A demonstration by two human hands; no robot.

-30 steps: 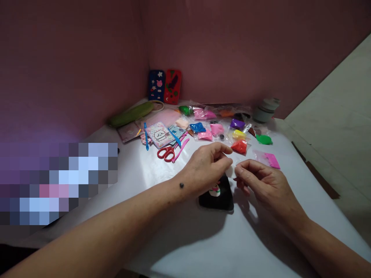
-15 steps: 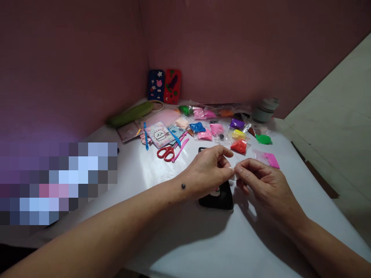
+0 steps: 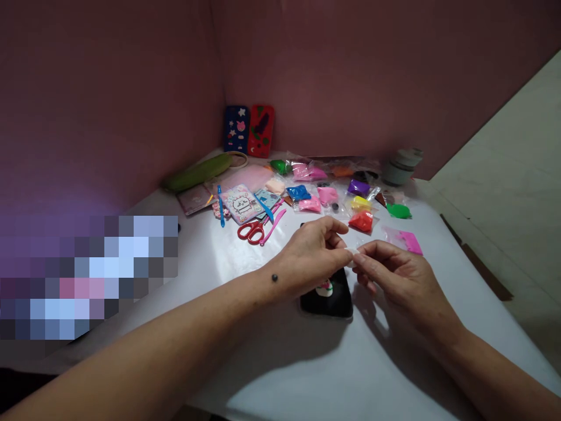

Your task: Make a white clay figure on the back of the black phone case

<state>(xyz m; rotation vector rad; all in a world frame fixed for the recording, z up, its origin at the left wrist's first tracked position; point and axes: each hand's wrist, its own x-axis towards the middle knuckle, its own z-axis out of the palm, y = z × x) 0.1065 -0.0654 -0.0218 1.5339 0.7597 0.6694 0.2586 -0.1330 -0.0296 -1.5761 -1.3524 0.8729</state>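
Observation:
Between the fingertips of both hands is a small, soft-looking white piece [image 3: 352, 251], probably clay. My left hand [image 3: 309, 254] pinches it from the left, thumb and fingers closed together. From the other side my right hand [image 3: 397, 275] grips it between thumb and forefinger. Below them a black phone case [image 3: 335, 304] lies on the table, its upper part hidden by my left hand. A white figure with pink and green bits [image 3: 325, 288] sits on the case. A small round black dot [image 3: 274, 278] shows on my left wrist.
Bags of coloured clay, among them red [image 3: 361, 222] and blue [image 3: 298, 193], lie behind the hands. Left of them are red-handled scissors [image 3: 251, 233], a pink tool [image 3: 273, 227] and a blue tool [image 3: 221, 206]. Two decorated cases [image 3: 261, 131] lean on the wall. A jar [image 3: 400, 168] stands right.
My left hand has shifted slightly up and left, uncovering more of the white figure on the case. Both hands still hold the white piece, its visible shape slightly different.

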